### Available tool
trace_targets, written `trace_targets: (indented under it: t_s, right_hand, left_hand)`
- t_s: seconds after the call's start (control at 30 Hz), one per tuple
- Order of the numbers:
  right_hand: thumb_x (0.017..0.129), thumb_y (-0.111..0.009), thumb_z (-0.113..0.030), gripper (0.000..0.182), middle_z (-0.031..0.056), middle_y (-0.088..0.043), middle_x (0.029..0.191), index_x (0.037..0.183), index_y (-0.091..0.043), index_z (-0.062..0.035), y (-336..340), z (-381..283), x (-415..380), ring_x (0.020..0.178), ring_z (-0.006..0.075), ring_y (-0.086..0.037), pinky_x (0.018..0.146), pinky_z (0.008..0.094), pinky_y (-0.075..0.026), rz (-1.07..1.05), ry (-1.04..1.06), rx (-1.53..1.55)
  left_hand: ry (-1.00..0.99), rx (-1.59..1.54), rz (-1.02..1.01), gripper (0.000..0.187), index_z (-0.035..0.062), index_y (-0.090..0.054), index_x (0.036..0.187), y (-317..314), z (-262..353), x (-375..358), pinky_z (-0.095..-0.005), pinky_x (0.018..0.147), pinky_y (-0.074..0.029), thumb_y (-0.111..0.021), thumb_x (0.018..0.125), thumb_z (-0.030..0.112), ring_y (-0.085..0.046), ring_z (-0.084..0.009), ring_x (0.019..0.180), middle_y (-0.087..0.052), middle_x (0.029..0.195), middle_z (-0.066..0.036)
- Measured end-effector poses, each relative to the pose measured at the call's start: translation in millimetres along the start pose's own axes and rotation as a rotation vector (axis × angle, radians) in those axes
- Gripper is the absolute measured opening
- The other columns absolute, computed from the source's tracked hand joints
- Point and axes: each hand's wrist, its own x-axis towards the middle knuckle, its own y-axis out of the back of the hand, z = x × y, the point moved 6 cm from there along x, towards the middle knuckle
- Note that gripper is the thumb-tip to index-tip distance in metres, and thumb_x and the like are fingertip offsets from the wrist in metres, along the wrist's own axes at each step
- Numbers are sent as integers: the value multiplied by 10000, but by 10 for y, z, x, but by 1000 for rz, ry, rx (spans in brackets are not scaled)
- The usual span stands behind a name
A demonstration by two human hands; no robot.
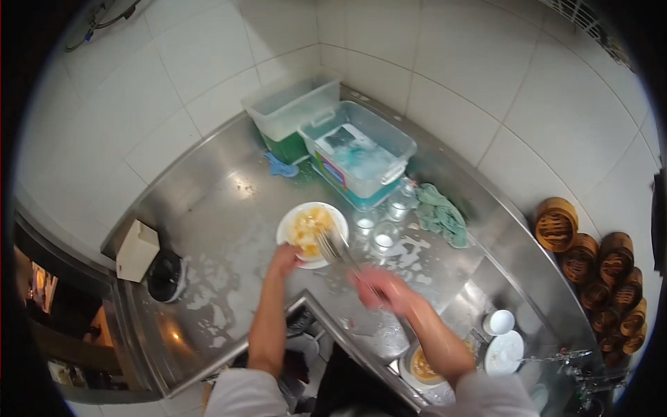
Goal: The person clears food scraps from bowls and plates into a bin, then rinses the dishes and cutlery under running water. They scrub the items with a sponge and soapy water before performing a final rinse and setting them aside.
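Note:
My left hand (285, 259) grips the near left rim of a white plate (338, 217) over the steel counter. Yellow and white food remains (307, 226) lie in the plate. My right hand (383, 290) is closed around the handles of what look like forks (337, 248), blurred at the handle end. Their tines point up and left, overlapping the right side of the plate. Several drinking glasses (383, 240) stand just right of the plate.
Behind the plate stands a clear tub (361, 182) of sudsy blue-green water, beside a second plastic tub (295, 115). A green cloth (442, 215) lies to the right. Near the sink are a white bowl (499, 322) and a white plate (504, 353). Bamboo steamers (556, 224) line the right edge.

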Motion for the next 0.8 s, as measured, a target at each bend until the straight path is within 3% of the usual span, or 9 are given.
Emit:
trace_targets:
  t_s: [0.13, 0.17, 0.23, 0.27, 0.33, 0.5, 0.63, 0.67, 0.8]
  right_hand:
    - [970, -516, -189, 243, 5, -496, 638, 755, -544, -80, -857, -1658, 2376, 569, 99, -478, 506, 234, -375, -311, 320, 335]
    - [977, -512, -198, 209, 73, -583, 857, 1042, -563, -6, -889, -1917, 2987, 701, 139, -563, 619, 251, -481, -359, 161, 912]
    - [993, -528, -218, 499, 106, -576, 1146, 1395, -340, 9, -888, -2440, 3121, 919, 215, -620, 787, 306, -517, 88, 424, 642]
    - [993, -528, -218, 499, 106, -576, 1146, 1395, -340, 9, -927, -2412, 3180, 919, 215, -620, 787, 306, -517, 84, 429, 649]
    - [975, -573, -189, 722, 133, -541, 1215, 1516, -116, -47, -930, -2232, 3022, 924, 218, -620, 852, 333, -521, 106, 672, -102]
    - [975, -564, -155, 480, 127, -645, 1174, 1417, -421, -31, 92, -592, 589, 910, 187, -667, 807, 326, -532, 131, 589, -163]
    - [930, -529, -131, 200, 84, -650, 849, 1093, -600, -39, 2934, 1245, -2166, 731, 197, -638, 726, 299, -555, 1064, 530, 461]
    - [924, -533, -135, 116, 84, -653, 817, 949, -617, -60, 3829, 1913, -3007, 688, 167, -622, 622, 291, -537, 1055, 552, 740]
    - [942, -463, -86, 214, 152, -616, 947, 1073, -569, 45, 4882, 2776, -5875, 813, 216, -619, 708, 317, -559, 1490, 1044, 942]
  left_hand:
    - [-20, -7, -42, 494, -44, -512, 1255, -278, 130, -970, -353, 679, -603, -569, 768, 16, -703, -250, 857, -670, 1095, -144]
    - [-5, -32, -69, 499, -37, -510, 1256, -316, 38, -1098, -357, 681, -600, -575, 765, 20, -704, -247, 851, -679, 1076, -135]
    - [59, -36, -26, 499, -23, -505, 1248, -365, -167, -1341, -352, 673, -595, -581, 757, 19, -697, -237, 862, -668, 1086, -125]
    - [57, -27, -24, 499, -23, -505, 1248, -398, -184, -1440, -352, 673, -595, -581, 757, 19, -697, -237, 862, -668, 1086, -125]
    - [53, -141, -63, 415, -18, -499, 1168, -538, -304, -1644, -304, 604, -542, -596, 771, 53, -658, -191, 747, -649, 944, -105]
    - [102, 47, -180, 427, -29, -493, 1168, -1039, -570, -1770, -293, 649, -531, -594, 759, 38, -633, -186, 786, -625, 981, -114]
    - [74, 115, -360, 433, -39, -481, 1172, -1736, -853, -1891, -300, 728, -525, -585, 755, 20, -623, -200, 872, -620, 1017, -113]
    - [121, 176, -427, 480, -52, -464, 1219, -2013, -865, -2002, -322, 811, -526, -572, 754, -1, -624, -216, 948, -622, 1085, -133]
    - [303, 215, -696, 571, -48, -430, 1318, -3523, -1457, -2483, -363, 889, -537, -506, 752, -43, -630, -269, 1074, -595, 1218, -169]
